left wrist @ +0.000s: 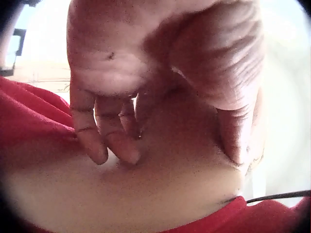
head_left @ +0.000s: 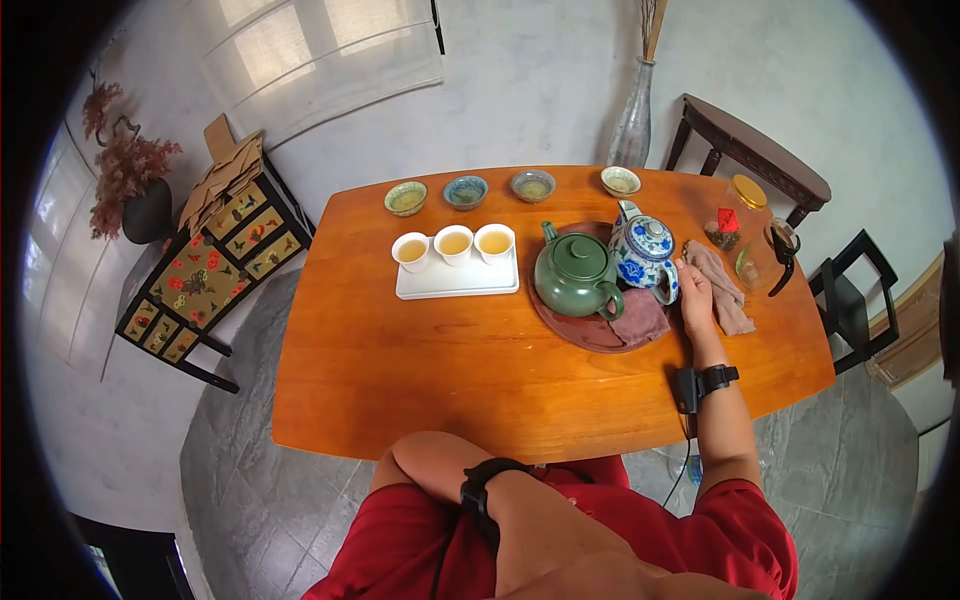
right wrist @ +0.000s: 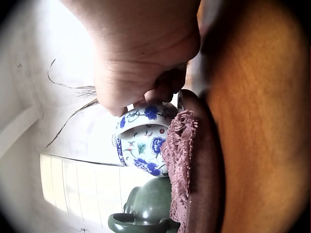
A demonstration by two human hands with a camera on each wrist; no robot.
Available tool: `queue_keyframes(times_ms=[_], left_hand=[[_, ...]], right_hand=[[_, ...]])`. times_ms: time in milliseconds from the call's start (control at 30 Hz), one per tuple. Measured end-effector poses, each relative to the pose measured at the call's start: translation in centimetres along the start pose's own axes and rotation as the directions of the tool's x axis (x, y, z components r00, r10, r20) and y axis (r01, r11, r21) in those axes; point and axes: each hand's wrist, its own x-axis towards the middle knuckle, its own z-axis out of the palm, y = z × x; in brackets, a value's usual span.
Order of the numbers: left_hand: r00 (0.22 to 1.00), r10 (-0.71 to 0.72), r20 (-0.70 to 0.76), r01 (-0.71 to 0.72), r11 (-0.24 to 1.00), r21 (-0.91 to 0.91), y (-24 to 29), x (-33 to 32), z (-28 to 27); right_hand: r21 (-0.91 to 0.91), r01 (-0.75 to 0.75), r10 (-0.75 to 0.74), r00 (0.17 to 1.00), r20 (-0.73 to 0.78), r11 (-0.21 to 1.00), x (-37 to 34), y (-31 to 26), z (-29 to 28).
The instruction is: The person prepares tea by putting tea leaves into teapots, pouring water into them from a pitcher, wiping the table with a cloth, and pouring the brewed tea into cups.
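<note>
Right hand (head_left: 697, 292) at the curved handle (right wrist: 149, 114) of the blue-flowered white porcelain teapot (head_left: 636, 246); grip cannot be determined. Left hand (left wrist: 160, 58), fingers loosely bent, rests on bare skin (left wrist: 160, 187).

Downward head view, close wrist views, flowered teapot (head_left: 636, 260) common to head and right.

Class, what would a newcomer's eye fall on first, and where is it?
Probably the green teapot and blue-and-white teapot, side by side on the round brown tray, the right hand at the latter's handle side. Left of them, three filled white cups stand on a white tray.
</note>
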Motion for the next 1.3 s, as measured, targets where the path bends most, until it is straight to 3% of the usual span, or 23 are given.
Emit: queue_keyframes(times_ms=[833, 1000, 1300], left_hand=[[1.000, -0.009, 0.000, 0.009, 0.997, -0.074, 0.9, -0.1, -1.8], [0.999, -0.016, -0.045, 0.015, 1.000, -0.021, -0.1, 0.6, -2.0], [0.995, -0.023, -0.095, 0.027, 0.999, 0.036, -2.7, 1.3, 0.4]], right_hand=[[0.006, -0.003, 0.003, 1.000, 0.025, 1.000, 0.2, 0.3, -0.4], [-0.032, 0.014, -0.015, 1.000, -0.024, 0.999, 0.0, -0.1, -0.1], [0.055, 0.014, -0.014, 1.000, -0.010, 0.998, 0.3, 0.5, -0.3]])
